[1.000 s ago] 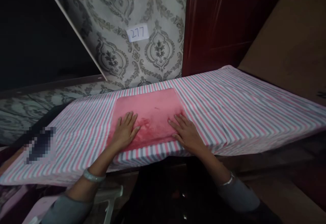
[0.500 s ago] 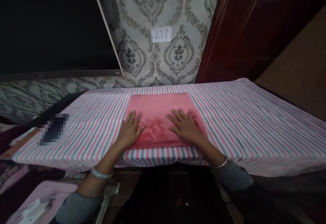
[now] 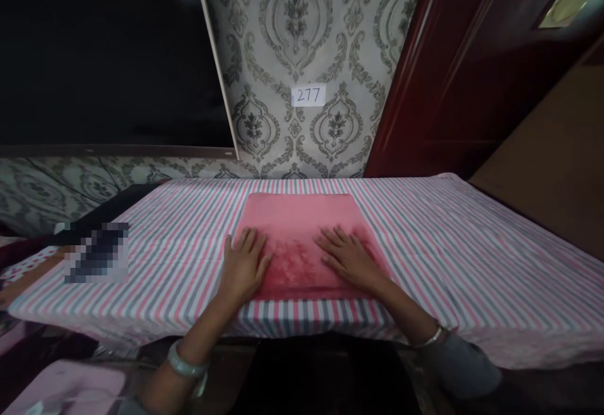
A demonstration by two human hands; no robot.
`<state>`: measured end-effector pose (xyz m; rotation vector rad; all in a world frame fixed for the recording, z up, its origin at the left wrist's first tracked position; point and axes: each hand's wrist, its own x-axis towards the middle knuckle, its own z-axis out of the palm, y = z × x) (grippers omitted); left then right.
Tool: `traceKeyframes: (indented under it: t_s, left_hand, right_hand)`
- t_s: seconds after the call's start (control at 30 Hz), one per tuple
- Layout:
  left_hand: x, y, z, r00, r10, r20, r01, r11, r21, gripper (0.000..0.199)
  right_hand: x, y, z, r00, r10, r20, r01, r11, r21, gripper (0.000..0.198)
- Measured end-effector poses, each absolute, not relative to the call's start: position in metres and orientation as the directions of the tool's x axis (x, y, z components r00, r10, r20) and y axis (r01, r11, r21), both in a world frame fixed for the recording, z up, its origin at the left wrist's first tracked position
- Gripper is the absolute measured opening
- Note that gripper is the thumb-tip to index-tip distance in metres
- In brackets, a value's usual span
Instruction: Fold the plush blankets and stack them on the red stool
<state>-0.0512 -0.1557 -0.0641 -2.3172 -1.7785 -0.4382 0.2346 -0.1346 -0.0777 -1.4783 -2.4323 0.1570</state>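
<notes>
A pink, plush-looking piece of folded fabric lies flat in a neat rectangle near the table's front edge. Its lower half has darker, ruffled red patches. My left hand rests palm down along its left side, fingers spread, with the little finger at or just past the fabric's edge. On the right part of the fabric, my right hand lies flat with the fingers apart and pointing up and left. Neither hand grips anything. Under the fabric is a striped tablecloth in pink, grey and white.
A dark television screen hangs at the upper left. A paper marked 277 is on the patterned wall behind. At right stand a dark red door and a brown panel. A pink stool-like object sits lower left.
The view has tilted upward, so the table sits lower in the picture. My left hand has shifted slightly outward on the fabric's left edge; both hands stay flat on it.
</notes>
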Motion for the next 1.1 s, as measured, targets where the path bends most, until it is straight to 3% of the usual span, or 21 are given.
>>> traceKeyframes:
  t_s: [0.1,0.2,0.37,0.57,0.7,0.83,1.1]
  left_hand:
    - [-0.021,-0.177,-0.073,0.421,0.814,0.401,0.884,-0.467,0.019,0.052]
    - [0.014,-0.193,-0.094,0.562,0.724,0.399,0.787,-0.617,0.011,0.062]
    - [0.031,-0.199,-0.121,0.513,0.736,0.441,0.822,-0.569,-0.006,0.069]
    - [0.023,-0.199,-0.126,0.535,0.707,0.462,0.808,-0.589,-0.033,0.069]
    - [0.025,-0.199,-0.127,0.525,0.702,0.481,0.817,-0.574,-0.053,0.069]
    - [0.026,-0.201,-0.124,0.528,0.690,0.495,0.819,-0.567,-0.085,0.067]
    - [0.029,-0.199,-0.119,0.491,0.677,0.549,0.821,-0.570,-0.032,0.059]
  right_hand:
    - [0.227,-0.128,-0.061,-0.530,0.829,0.180,0.777,0.559,-0.288,0.046]
    - [0.216,-0.114,-0.051,-0.621,0.773,0.130,0.736,0.632,-0.244,0.047]
    - [0.226,-0.070,-0.050,-0.653,0.755,0.058,0.747,0.654,-0.114,0.053]
    - [0.267,-0.016,-0.064,-0.524,0.848,0.081,0.845,0.529,-0.075,0.053]
    - [0.285,0.008,-0.087,-0.381,0.913,0.148,0.905,0.401,-0.144,0.055]
    - [0.295,0.022,-0.105,-0.397,0.896,0.201,0.880,0.434,-0.193,0.058]
    - [0.300,0.009,-0.073,-0.299,0.952,0.061,0.910,0.304,-0.284,0.060]
